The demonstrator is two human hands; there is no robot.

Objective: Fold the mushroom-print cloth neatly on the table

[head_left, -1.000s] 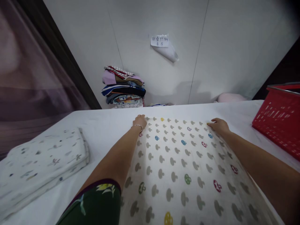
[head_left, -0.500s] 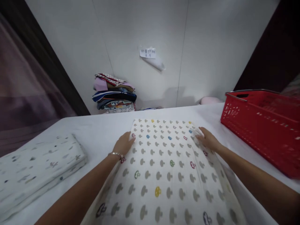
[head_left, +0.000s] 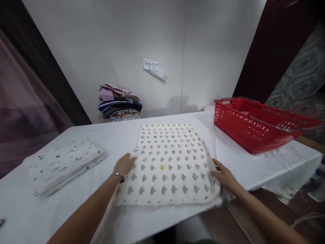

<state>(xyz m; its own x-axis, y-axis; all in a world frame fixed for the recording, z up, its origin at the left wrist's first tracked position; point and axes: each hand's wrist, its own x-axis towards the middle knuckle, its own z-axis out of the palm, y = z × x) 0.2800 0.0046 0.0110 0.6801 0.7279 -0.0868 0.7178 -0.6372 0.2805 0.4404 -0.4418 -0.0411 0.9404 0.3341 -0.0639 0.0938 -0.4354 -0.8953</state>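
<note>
A folded white cloth with a mushroom print (head_left: pixel 167 164) lies flat on the white table (head_left: pixel 122 135) in front of me. My left hand (head_left: pixel 124 164), with a bracelet on the wrist, rests against the cloth's left edge, fingers flat. At the cloth's right edge near the front corner lies my right hand (head_left: pixel 224 176), fingers stretched along the fabric. Neither hand lifts the cloth.
A second folded white printed cloth (head_left: pixel 63 162) lies at the left of the table. A red plastic basket (head_left: pixel 256 122) stands at the right. A stack of folded coloured fabrics (head_left: pixel 118 103) sits against the back wall under a paper note (head_left: pixel 151 65).
Both hands have slid back from the cloth's far corners along its side edges to near its front. The view has pulled back and swung right, showing more of the red basket.
</note>
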